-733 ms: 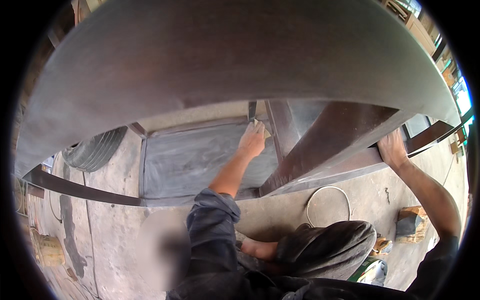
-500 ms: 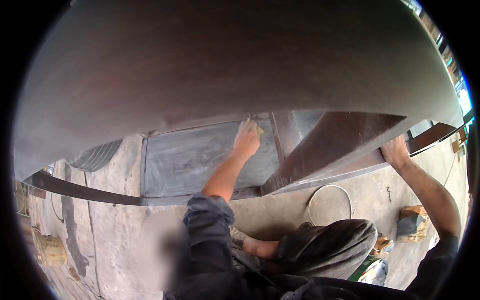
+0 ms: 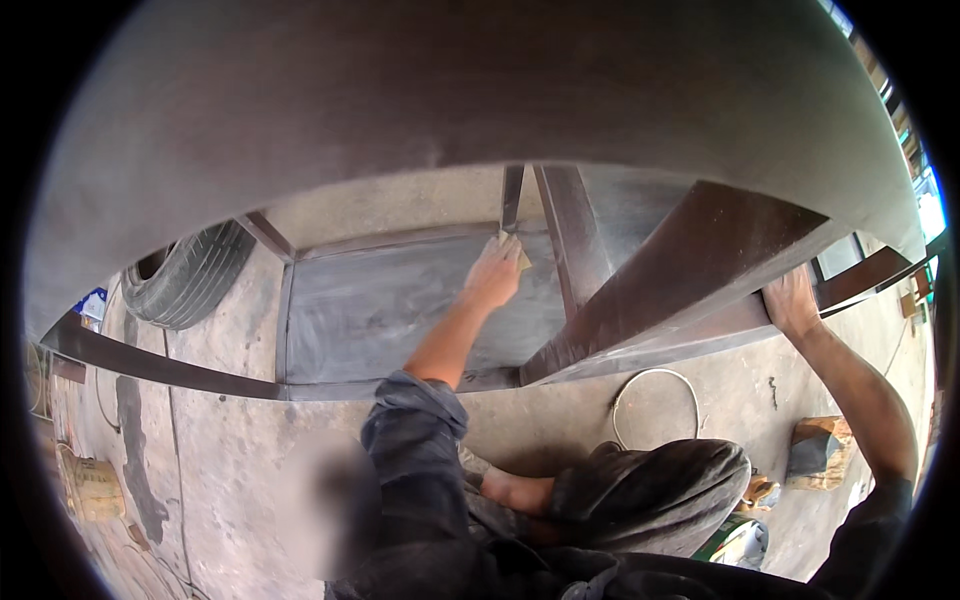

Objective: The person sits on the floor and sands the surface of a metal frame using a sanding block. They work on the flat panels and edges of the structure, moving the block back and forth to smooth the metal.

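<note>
My left hand [image 3: 492, 274] reaches under a large brown surface [image 3: 480, 90]. Its fingers close on a small yellowish piece of sandpaper [image 3: 525, 261], partly hidden by the hand. The sandpaper is at the far right part of a low grey panel [image 3: 400, 310] with dusty, pale smears, close to the foot of a narrow dark upright [image 3: 511, 195]. My right hand [image 3: 791, 302] is at the right, its fingers around the edge of the brown frame beside a broad slanting board [image 3: 690, 260]. The fingertips are hidden behind that edge.
A black tyre [image 3: 190, 275] lies on the concrete floor beyond the panel's left end. Near my folded leg are a pale cable loop [image 3: 655, 374], a wooden block [image 3: 822, 453] and a green and white tub [image 3: 736, 542]. A yellowish can [image 3: 92, 486] stands at far left.
My view has tilted, so more floor, the tyre and the far upright show beneath the brown surface. The left hand stays near the panel's far side; the right hand keeps its place.
</note>
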